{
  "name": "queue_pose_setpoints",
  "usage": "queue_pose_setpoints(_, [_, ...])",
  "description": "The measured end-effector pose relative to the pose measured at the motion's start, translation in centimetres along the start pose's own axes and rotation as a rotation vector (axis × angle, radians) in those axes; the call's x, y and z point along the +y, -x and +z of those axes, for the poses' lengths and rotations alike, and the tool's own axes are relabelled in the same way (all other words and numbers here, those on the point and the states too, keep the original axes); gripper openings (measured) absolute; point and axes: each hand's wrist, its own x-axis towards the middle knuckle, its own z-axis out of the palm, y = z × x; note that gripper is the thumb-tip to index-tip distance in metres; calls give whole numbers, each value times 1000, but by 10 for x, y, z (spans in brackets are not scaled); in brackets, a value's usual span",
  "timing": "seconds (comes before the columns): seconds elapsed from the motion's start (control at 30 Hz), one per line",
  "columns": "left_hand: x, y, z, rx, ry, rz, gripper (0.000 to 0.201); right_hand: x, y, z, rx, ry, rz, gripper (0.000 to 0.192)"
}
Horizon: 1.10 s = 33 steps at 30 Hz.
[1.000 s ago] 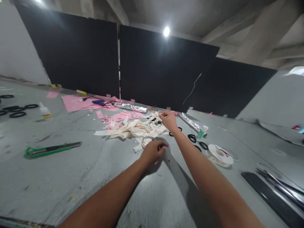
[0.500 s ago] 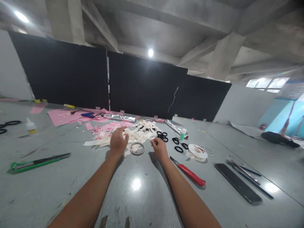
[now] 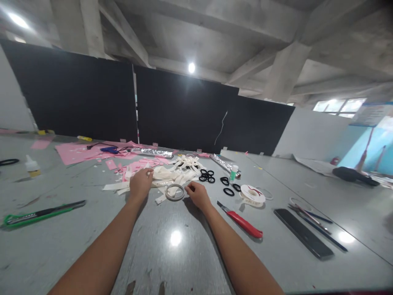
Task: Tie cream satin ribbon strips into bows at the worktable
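My left hand (image 3: 141,185) is at the left side of a pile of cream ribbon strips (image 3: 179,175), its fingertips closed together; what they pinch, if anything, is too small to tell. Just right of a grey ring (image 3: 175,192), which lies flat on the table, my right hand (image 3: 199,195) has thumb and fingers pressed in a pinch. Whether those fingertips touch the ring or hold something small is unclear. Pink paper scraps (image 3: 138,164) spread behind the left hand. Several black rings (image 3: 207,176) lie beyond the right hand.
A red-handled knife (image 3: 242,223) lies right of my right forearm, near a white ribbon spool (image 3: 252,196) and a dark flat bar (image 3: 302,231). At left are a green cutter (image 3: 43,214) and a small glue bottle (image 3: 32,167). Black panels (image 3: 184,106) stand behind.
My left hand has moved left and its spread fingers have closed. My right hand has shifted left, closer to the grey ring. The whole view has turned slightly.
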Motion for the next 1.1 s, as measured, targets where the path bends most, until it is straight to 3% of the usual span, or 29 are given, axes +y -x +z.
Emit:
queue_pose_setpoints(0.13, [15, -5, -14, 161, 318, 13, 32, -4, -1, 0, 14, -29, 5, 19])
queue_pose_setpoints(0.23, [32, -1, -18, 146, 444, 71, 34, -7, -3, 1, 73, -77, -8, 21])
queue_pose_setpoints(0.3, [41, 5, -15, 86, 461, 144, 35, -10, -3, 0, 135, -88, -48, 31])
queue_pose_setpoints(0.4, [49, 17, -7, -96, 438, 313, 42, -15, -1, -1, 177, -69, -169, 49])
queue_pose_setpoints(0.5, [53, 29, 4, -281, 409, 439, 47, -20, 0, 0, 105, -11, -309, 59])
queue_pose_setpoints(0.57, [55, 34, 9, -344, 419, 481, 47, -20, 1, 4, 46, 21, -333, 54])
queue_pose_setpoints(0.73, [49, 35, 16, -372, 368, 442, 40, -17, -2, 9, 35, 60, -256, 11])
queue_pose_setpoints(0.87, [34, 27, 21, -343, 220, 395, 33, -21, -4, -2, 142, -70, -146, 25])
queue_pose_setpoints(1.1, [17, 14, 24, -252, 28, 372, 34, -27, -6, -15, 208, -644, 27, 39])
